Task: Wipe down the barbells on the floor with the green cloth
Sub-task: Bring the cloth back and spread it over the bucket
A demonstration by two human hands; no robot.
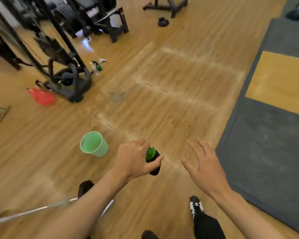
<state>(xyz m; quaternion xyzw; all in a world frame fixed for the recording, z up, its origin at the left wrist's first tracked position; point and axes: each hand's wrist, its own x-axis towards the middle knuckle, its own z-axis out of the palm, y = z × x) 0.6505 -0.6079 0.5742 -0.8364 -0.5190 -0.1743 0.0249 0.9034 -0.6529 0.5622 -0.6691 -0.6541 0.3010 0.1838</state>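
Left hand [135, 159]: was held forward over the wooden floor [162, 94], back upward, fingers and thumb curled round the green cloth.
Green cloth [150, 152]: was bunched in the left hand and seen poking out past the knuckles; a black part hung below it and could not be identified.
Right hand [204, 167]: was stretched forward, back upward, fingers straight and spread; nothing was held.
Barbells [33, 211]: chrome bars were laid on the floor at lower left, partly hidden under the left forearm, apart from the cloth.
Green bucket [103, 149]: was stood on the floor just left of the left hand.
Spray bottle [96, 66]: its label was too blurred to be read.
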